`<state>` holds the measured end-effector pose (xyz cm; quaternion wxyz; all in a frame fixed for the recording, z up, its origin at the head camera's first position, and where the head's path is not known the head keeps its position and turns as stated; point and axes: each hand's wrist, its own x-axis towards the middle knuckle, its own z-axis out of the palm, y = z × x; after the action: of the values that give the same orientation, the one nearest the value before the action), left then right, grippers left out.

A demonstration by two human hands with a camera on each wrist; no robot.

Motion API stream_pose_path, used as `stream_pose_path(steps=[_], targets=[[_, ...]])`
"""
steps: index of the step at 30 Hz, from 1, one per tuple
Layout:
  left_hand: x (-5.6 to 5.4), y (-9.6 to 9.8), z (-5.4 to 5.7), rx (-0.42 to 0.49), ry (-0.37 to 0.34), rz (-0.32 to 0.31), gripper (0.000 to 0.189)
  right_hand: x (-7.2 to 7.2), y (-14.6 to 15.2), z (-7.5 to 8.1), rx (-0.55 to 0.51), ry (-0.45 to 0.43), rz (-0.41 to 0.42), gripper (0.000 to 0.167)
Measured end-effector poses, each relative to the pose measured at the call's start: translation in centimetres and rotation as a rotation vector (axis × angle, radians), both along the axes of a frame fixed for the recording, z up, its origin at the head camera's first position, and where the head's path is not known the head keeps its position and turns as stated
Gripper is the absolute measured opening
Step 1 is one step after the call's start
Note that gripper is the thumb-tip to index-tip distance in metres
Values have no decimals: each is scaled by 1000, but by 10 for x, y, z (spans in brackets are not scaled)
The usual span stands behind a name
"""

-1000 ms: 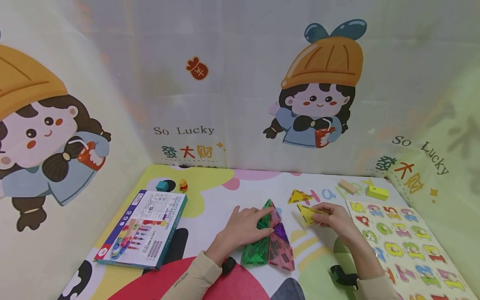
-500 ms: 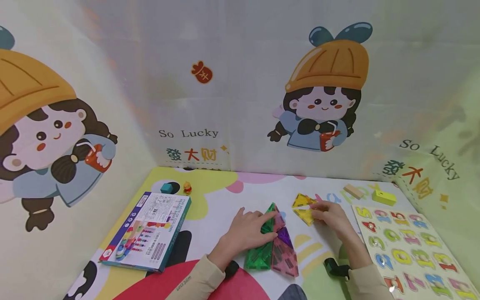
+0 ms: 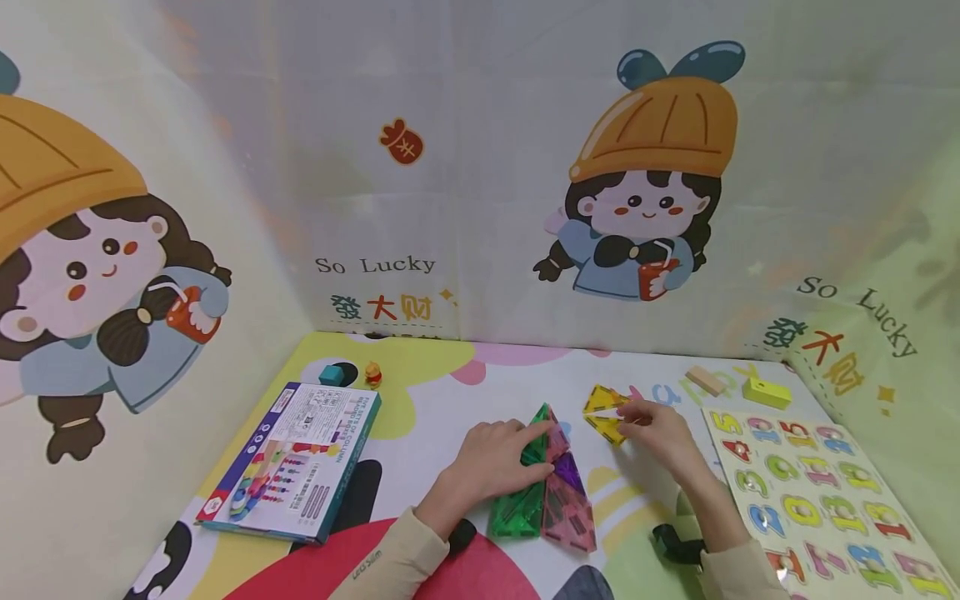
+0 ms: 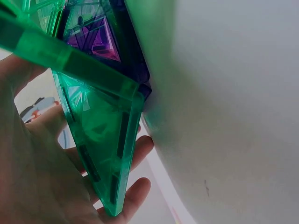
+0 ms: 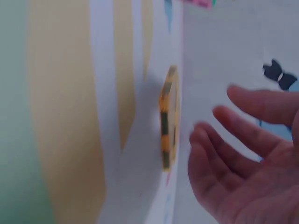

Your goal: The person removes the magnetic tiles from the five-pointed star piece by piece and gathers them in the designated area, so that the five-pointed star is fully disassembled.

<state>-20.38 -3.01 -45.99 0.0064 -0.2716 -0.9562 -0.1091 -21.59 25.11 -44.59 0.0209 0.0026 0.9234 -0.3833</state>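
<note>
My left hand holds a pointed construction of translucent magnetic tiles, with its thumb and index finger on the green side. Green triangular tiles form the left of it, pink tiles and a purple tile the right. In the left wrist view, fingers curl behind a green tile. Farther back, two yellow triangular tiles lie close together, an upper tile and a lower tile, a pale gap showing between them. My right hand hovers beside them, fingers loosely bent and apart from the yellow tiles.
At the left lies a boxed toy set, with a teal block and a small figurine behind it. A number puzzle board occupies the right, below a wooden block and a yellow block.
My right hand has brought the yellow tile it was pinching left against the other yellow tile and let go of it. The left hand keeps its hold on the tile construction.
</note>
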Motion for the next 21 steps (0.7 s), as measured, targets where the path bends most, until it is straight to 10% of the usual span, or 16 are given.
stream_pose_path(steps=[10, 21], targets=[[0, 1, 2, -14, -1, 15, 62, 20, -39, -3, -52, -112, 323, 34], [2, 1, 2, -12, 5, 19, 61, 24, -49, -6, -148, -226, 273, 38]])
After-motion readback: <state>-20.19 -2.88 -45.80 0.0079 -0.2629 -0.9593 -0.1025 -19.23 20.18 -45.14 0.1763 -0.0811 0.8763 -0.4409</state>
